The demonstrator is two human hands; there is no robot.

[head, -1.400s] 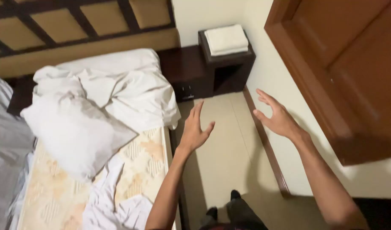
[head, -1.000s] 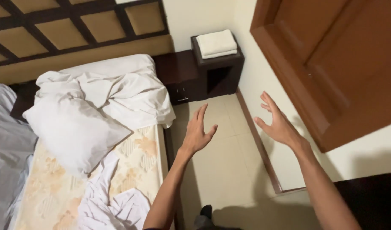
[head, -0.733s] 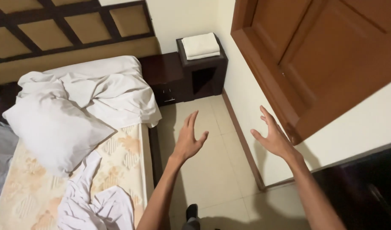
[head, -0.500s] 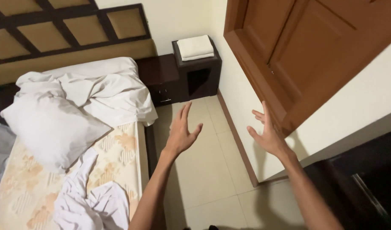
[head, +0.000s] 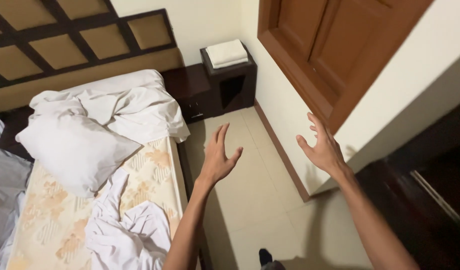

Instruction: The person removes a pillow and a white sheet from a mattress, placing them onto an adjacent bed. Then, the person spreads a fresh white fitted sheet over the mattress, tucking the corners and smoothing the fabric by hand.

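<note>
Both hands empty, fingers spread wide, palms facing each other above the tiled floor (head: pixel 250 200). Left hand (head: pixel 219 159) hovers just right of the mattress (head: pixel 155 170) edge; right hand (head: pixel 324 149) sits nearer the wall corner than 0.5 s ago, close below the wooden door (head: pixel 335 45). Rumpled white sheet (head: pixel 125 235) at near left, pillow (head: pixel 75 150) beyond it, bunched bedding (head: pixel 135 110) farther. Far centre: dark nightstand (head: pixel 230 85) with folded white towel (head: pixel 227 53) on top. View has shifted slightly; dark furniture (head: pixel 430 200) now fills more of right edge.
</note>
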